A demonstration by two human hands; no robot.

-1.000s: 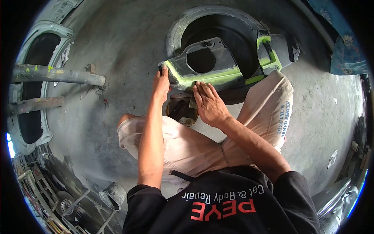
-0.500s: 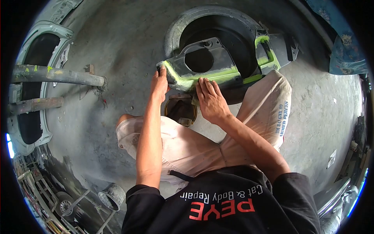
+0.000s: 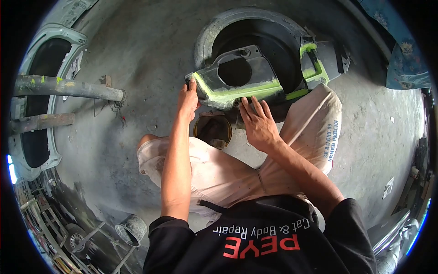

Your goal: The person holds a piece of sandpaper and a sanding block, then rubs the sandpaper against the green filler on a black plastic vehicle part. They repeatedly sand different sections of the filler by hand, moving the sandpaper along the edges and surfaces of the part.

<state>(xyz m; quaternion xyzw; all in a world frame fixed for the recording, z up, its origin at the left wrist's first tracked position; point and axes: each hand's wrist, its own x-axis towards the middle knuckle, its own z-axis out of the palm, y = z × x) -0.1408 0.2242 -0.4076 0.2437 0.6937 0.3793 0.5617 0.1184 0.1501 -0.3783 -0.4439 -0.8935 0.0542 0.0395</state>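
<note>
A dark plastic car trim panel (image 3: 264, 70) with a large round hole lies across a tyre (image 3: 209, 40), its near edge coated in yellow-green filler. At its left end my left hand (image 3: 187, 101) is closed on the panel, thumb on top and the other fingers underneath. My right hand (image 3: 261, 125) lies flat along the near edge, fingers stretched out and slightly apart at the green strip. Whether anything thin is under that palm cannot be seen. A second piece with green filler (image 3: 319, 73) rests at the tyre's right side.
Below the panel, a round yellow-rimmed container (image 3: 196, 130) stands on the concrete floor between my legs. Two metal posts (image 3: 77, 89) jut in from the left, near a car door panel (image 3: 57, 146). A bucket (image 3: 132, 229) sits at lower left. Blue flowered cloth (image 3: 406, 64) hangs upper right.
My right hand has slid to the right and slightly toward me along the panel's near edge. My left hand keeps its hold at the left end, almost unmoved.
</note>
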